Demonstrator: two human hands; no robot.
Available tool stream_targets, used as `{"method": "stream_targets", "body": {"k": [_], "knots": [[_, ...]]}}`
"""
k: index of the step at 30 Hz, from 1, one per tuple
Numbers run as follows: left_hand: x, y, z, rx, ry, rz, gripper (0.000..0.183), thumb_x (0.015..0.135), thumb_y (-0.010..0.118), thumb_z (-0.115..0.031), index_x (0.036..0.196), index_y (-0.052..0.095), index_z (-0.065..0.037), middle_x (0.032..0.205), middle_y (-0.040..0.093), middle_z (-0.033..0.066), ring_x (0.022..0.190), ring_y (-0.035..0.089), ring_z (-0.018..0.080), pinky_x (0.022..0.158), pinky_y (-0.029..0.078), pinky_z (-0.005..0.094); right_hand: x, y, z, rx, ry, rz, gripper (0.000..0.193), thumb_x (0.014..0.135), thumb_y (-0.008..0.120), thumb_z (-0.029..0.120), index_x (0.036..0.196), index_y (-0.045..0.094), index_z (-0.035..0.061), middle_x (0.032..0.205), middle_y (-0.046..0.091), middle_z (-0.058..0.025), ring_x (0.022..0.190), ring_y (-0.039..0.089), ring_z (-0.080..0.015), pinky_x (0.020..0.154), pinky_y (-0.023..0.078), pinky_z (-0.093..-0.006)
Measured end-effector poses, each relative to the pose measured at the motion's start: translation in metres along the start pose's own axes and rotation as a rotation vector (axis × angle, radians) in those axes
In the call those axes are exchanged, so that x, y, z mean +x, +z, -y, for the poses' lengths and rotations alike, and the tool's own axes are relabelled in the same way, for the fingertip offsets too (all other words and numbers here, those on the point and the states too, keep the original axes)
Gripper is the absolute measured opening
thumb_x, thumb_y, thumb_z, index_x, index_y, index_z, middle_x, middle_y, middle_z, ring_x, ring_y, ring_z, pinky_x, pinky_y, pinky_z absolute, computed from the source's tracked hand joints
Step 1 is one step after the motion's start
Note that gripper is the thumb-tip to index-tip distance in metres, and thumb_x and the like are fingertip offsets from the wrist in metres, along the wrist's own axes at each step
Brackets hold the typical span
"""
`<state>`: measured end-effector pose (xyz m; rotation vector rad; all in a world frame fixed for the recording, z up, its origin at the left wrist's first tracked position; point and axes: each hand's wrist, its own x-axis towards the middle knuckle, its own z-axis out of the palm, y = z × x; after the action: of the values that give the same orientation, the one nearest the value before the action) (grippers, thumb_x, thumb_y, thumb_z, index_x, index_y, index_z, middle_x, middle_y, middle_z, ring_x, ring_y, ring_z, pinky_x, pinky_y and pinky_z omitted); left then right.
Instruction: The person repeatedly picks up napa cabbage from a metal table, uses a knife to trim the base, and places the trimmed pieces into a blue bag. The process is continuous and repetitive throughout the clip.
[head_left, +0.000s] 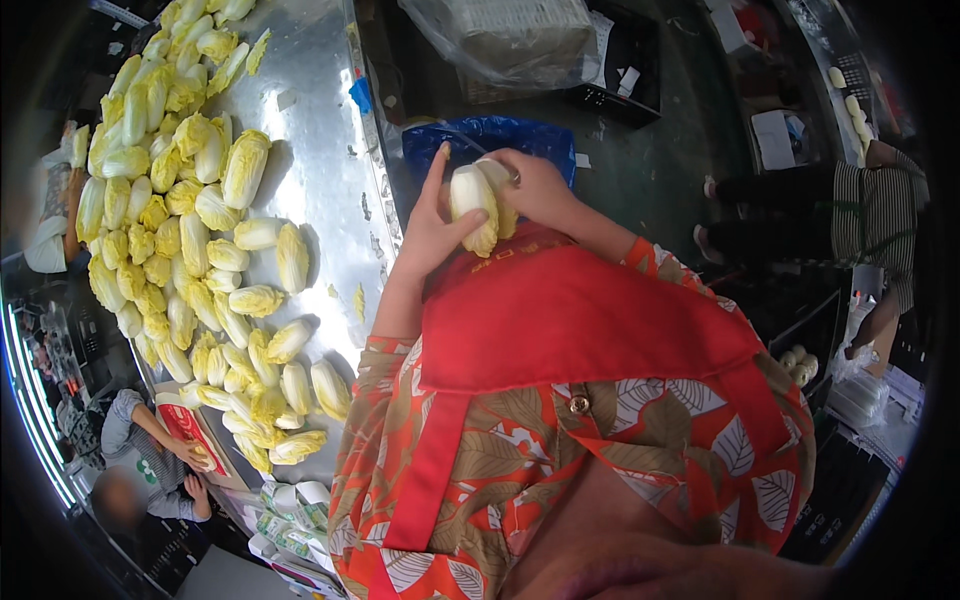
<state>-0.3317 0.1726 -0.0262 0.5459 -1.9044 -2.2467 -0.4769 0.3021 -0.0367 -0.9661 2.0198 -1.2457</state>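
Over a blue plastic bag (pixel 545 140), I hold a small napa cabbage (pixel 470 200) with a white base and yellow leaf tips. My left hand (pixel 438 225) wraps its left side, thumb across the front and index finger stretched upward. My right hand (pixel 545 190) has its fingers curled at the right side of the cabbage, against a second pale-yellow portion. Whether that portion is a separate head or part of the same one I cannot tell. A thin grey edge shows above the hands, too unclear to name.
To my left, a metal table (pixel 330 230) bears many napa cabbages (pixel 190 240). A black crate (pixel 630 70) and a plastic-wrapped bundle (pixel 510 40) stand ahead. One co-worker (pixel 150 450) handles a red-and-white box (pixel 190 425); another person (pixel 870 220) stands at the right.
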Motion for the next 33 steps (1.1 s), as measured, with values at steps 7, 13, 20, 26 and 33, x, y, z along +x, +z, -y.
{"method": "stream_targets", "body": {"k": [7,13,20,26,33], "knots": [[-0.004,-0.014,0.006,-0.762,-0.030,0.100,0.075,0.082,0.058,-0.014,0.146,0.021,-0.008,0.120,0.055,0.0202,0.105,0.058,0.0298,0.090,0.048,0.0404,0.010,-0.011,-0.037,-0.169,-0.003,-0.102,0.041,0.074,0.064,0.013,0.115,0.062,0.0054,0.098,0.067,-0.0153,0.089,0.066,-0.0322,0.080,0.051,-0.0351],[0.008,-0.009,0.019,-0.660,-0.111,-0.110,0.056,0.096,0.044,-0.038,0.138,0.037,-0.002,0.120,0.055,0.0160,0.105,0.057,0.0262,0.093,0.046,0.0388,0.010,-0.015,0.004,0.299,0.298,0.173,0.037,0.080,0.069,0.026,0.107,0.065,0.0005,0.076,0.065,-0.0063,0.055,0.057,-0.0119,0.047,0.044,-0.0235],[0.009,0.017,0.006,-0.523,-0.010,-0.210,0.047,0.096,0.049,-0.027,0.132,0.041,0.001,0.115,0.057,0.0116,0.104,0.057,0.0203,0.091,0.045,0.0319,-0.002,-0.002,0.033,0.426,0.196,0.291,0.055,0.077,0.075,0.029,0.119,0.054,0.0004,0.087,0.062,-0.0034,0.065,0.055,-0.0058,0.050,0.041,-0.0182],[0.000,0.007,0.015,-0.231,-0.001,-0.271,0.033,0.090,0.063,-0.019,0.115,0.052,0.000,0.105,0.062,0.0067,0.095,0.059,0.0119,0.085,0.046,0.0257,-0.002,-0.003,0.028,0.361,0.050,0.195,0.050,0.075,0.077,0.027,0.112,0.058,0.0005,0.089,0.061,-0.0038,0.075,0.058,-0.0087,0.066,0.047,-0.0217],[0.000,0.003,0.013,-0.280,-0.034,-0.156,0.036,0.089,0.063,-0.016,0.119,0.053,0.002,0.109,0.062,0.0085,0.098,0.059,0.0136,0.088,0.046,0.0270,0.000,-0.018,0.026,0.393,0.196,0.298,0.053,0.074,0.076,0.027,0.116,0.055,0.0019,0.076,0.056,0.0007,0.053,0.052,-0.0050,0.043,0.038,-0.0177]]}}
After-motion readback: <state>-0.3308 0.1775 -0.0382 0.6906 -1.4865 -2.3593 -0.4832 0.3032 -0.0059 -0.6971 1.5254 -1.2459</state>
